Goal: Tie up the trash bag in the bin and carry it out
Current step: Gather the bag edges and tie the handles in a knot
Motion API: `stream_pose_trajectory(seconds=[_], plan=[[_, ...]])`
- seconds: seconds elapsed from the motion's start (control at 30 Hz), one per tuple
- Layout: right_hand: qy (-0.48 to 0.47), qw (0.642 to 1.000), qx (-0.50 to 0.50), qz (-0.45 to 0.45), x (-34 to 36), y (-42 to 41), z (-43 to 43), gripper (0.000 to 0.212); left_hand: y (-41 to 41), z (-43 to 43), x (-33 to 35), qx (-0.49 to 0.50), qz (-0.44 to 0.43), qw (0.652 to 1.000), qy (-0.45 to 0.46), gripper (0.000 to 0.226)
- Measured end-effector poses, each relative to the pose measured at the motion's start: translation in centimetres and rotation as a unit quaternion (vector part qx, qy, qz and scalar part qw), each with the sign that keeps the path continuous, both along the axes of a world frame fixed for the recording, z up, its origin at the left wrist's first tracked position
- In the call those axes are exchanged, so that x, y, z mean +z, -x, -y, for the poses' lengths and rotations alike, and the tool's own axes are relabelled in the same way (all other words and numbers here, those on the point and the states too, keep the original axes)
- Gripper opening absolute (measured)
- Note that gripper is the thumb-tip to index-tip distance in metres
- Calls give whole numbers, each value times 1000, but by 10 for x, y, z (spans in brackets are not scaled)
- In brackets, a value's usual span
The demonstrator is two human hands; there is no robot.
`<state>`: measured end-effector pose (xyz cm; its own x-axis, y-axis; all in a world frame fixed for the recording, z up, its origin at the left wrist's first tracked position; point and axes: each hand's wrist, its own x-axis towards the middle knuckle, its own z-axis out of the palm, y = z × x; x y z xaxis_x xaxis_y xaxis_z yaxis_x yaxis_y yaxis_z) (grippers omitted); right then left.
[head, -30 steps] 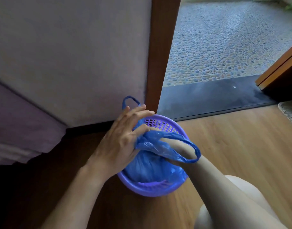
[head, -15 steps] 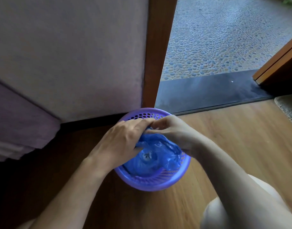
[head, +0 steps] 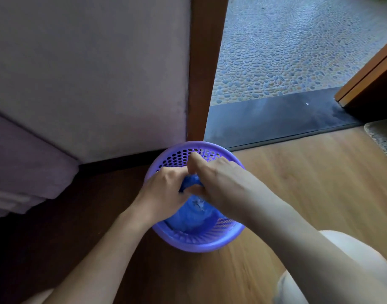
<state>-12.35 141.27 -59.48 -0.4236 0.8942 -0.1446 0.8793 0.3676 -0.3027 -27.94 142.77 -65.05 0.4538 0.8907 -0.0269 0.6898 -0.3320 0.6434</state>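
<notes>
Head view at frame centre: my left hand [head: 164,194] and right hand [head: 218,183] pinch the soft, light blue trash bag [head: 191,213] by its gathered handles inside the purple bin [head: 197,244].

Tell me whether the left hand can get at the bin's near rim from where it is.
Probably yes. The left hand grips the blue bag just above the bin; nothing lies between it and the near rim, though it must let go first.

I see: bin [head: 210,245] perforated glossy plastic | bag [head: 189,216] thin crinkled plastic film | floor [head: 308,183] smooth wood-grain | outside paving [head: 286,51] pebbled, rough
</notes>
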Motion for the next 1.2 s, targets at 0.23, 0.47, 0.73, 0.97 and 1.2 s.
stream_pose_trajectory(seconds=[0.23, 0.47, 0.73, 0.97, 1.2], plan=[[62, 978, -10, -198, 15, -21, -14, 32, 1, -2, 2, 2, 63, 997, 41, 46], [100, 860, -211, -455, 1, -38, -33, 34, 0, -4, 4, 25, 126, 991, 23, 33], [142, 772, -262, -561, -23, -14, -42, 12, -2, 5, 14, 82, 222, 969, -70, 41], [176, 884, -234, -364, -36, -14, -36, 12, 1, 11, 16, 0, 165, 976, -142, 49], [113, 968, -69, -214, -13, -21, -15, 39, 8, 6, 7, 90, 129, 982, -108, 14]])
